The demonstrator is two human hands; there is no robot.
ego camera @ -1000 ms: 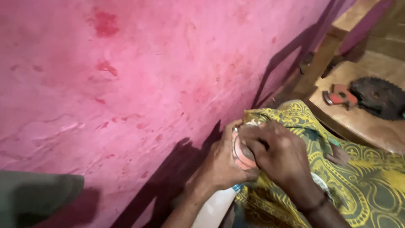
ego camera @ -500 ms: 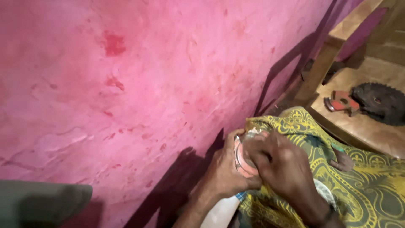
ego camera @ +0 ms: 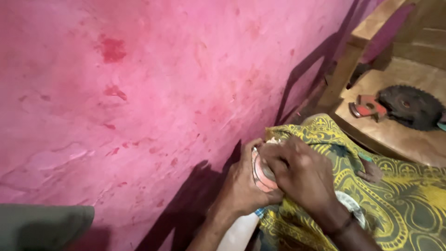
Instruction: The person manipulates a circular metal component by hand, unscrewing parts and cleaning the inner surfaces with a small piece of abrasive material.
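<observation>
A pink plastered wall (ego camera: 153,93), blotched with darker red marks, fills most of what I can see, with shadows of the arms falling across its lower part. To the right lies a yellow-and-green patterned cloth (ego camera: 404,200), draped over what looks like the person's lap. Behind it stands a wooden bench (ego camera: 395,135), and on its top rest a dark toothed saw blade (ego camera: 411,107) and, just beside that, a small red metal piece (ego camera: 367,106). In the bottom left corner sits a dull grey-green shape (ego camera: 44,227); I cannot tell what it is.

Both hands meet at the cloth's edge, close to the wall. The left hand (ego camera: 246,186) is wrapped around a small round object with a reddish rim (ego camera: 261,173), gripping it from the wall side. The right hand (ego camera: 302,174) lies over the top of the same object, fingers curled down onto it, so most of it is hidden between the two palms.
</observation>
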